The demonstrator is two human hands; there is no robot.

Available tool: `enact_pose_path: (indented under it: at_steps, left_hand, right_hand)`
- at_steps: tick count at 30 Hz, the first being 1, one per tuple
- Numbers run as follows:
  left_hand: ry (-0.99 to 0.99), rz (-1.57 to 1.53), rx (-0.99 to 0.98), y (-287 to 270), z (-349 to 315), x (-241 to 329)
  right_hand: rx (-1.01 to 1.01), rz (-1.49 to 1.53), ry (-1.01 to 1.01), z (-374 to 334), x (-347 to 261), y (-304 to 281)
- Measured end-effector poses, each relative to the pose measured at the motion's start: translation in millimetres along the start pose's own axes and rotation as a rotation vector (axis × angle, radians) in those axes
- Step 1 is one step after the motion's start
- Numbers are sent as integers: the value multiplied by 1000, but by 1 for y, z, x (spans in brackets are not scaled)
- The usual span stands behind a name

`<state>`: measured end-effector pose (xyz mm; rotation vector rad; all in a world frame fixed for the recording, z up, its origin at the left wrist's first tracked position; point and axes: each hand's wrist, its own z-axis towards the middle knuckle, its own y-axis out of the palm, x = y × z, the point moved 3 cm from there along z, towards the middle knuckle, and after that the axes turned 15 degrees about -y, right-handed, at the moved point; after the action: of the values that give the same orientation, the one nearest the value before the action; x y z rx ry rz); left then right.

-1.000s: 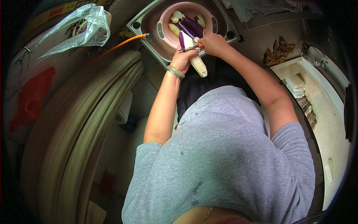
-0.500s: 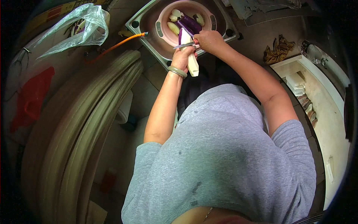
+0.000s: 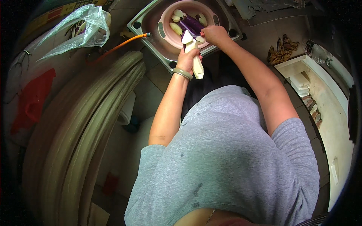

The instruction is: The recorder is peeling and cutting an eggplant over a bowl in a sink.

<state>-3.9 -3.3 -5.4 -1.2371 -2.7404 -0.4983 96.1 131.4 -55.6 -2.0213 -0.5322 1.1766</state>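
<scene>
My left hand (image 3: 184, 60), with a pale bangle at its wrist, is closed around a mostly peeled eggplant (image 3: 197, 68). Its white flesh shows, with a strip of purple skin left near the upper end. To the right, over the rim of a pink basin (image 3: 163, 19), my right hand (image 3: 217, 35) grips a knife by its red handle (image 3: 203, 34); the blade can hardly be made out here. Purple eggplants (image 3: 193, 25) and pale cut pieces (image 3: 175, 28) lie in the basin.
The basin stands in a metal sink (image 3: 151, 23). An orange hose (image 3: 126, 42) reaches the sink's left edge. Further left are a clear plastic bag (image 3: 88, 32) and a large ribbed, pale green bundle (image 3: 86, 113). A white shelf (image 3: 335, 124) runs along the right side.
My right hand has moved up and right with the knife, away from the eggplant. The purple skin on the eggplant has shrunk, and a pale piece now shows near the basin's front rim.
</scene>
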Motion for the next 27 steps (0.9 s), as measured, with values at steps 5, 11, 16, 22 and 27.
enact_pose_path:
  at_steps: [5, 11, 16, 22, 27]
  left_hand:
    - [23, 59, 2, -1, 6, 0]
    - [38, 20, -22, 3, 2, 0]
    - [9, -183, -124, -5, 3, 9]
    - [23, -449, -147, -10, 14, 6]
    - [59, -476, -340, -11, 24, 3]
  right_hand:
    - [28, -65, -47, 11, -21, -1]
    - [-82, 1, 114, 15, 18, 9]
    - [-39, 33, 328, -4, 46, 11]
    - [-14, 220, 137, -27, -40, -16]
    - [2, 163, 46, -29, -71, -31]
